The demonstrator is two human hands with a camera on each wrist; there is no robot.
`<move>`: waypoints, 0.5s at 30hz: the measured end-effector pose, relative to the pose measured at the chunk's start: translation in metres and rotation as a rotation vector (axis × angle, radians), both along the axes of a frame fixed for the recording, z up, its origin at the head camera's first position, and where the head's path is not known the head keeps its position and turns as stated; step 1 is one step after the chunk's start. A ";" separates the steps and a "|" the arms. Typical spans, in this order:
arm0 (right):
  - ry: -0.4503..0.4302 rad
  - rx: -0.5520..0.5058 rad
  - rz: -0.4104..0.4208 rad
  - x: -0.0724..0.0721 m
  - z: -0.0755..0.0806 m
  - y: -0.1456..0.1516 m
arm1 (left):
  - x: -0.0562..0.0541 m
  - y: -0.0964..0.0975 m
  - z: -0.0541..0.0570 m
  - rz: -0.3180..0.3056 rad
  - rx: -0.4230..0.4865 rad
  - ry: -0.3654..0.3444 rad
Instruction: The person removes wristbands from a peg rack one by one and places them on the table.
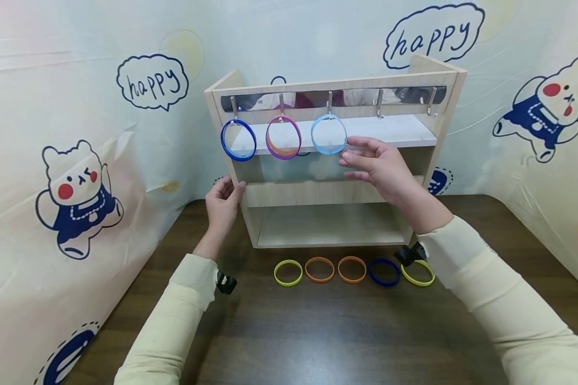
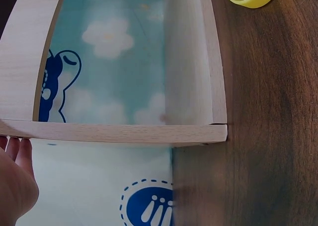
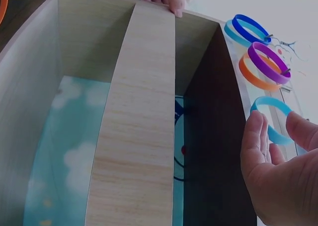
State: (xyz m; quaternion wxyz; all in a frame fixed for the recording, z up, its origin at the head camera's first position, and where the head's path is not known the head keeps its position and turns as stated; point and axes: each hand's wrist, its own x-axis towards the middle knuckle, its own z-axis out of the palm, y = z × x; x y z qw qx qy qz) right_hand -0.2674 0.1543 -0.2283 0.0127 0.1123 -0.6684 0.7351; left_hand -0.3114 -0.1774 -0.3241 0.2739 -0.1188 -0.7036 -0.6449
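A light blue wristband (image 1: 328, 152) hangs from the middle hook of a wooden rack (image 1: 313, 193). Beside its right edge is my right hand (image 1: 378, 168), fingers loosely extended, fingertips right at the band. In the right wrist view, the thumb and fingers (image 3: 256, 131) stand apart around the light blue wristband (image 3: 272, 102). My left hand (image 1: 223, 203) grips the rack's left side panel, thumb on the front edge. A purple wristband (image 1: 296, 133) with an orange one hangs on the second hook. On the leftmost hook, a dark blue wristband (image 1: 223, 145) hangs with a light blue one.
Two hooks on the right, including the end hook (image 1: 431, 101), hold no band. On the dark table (image 1: 318, 331), a row of bands lies before the rack: yellow (image 1: 288, 284), two orange (image 1: 319, 280), dark blue (image 1: 384, 283) and another yellow (image 1: 419, 282). Printed cloth (image 1: 91, 53) surrounds the table.
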 end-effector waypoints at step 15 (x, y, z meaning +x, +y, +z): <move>0.033 -0.057 -0.052 0.002 0.001 -0.022 | -0.023 -0.007 -0.020 0.031 -0.008 0.011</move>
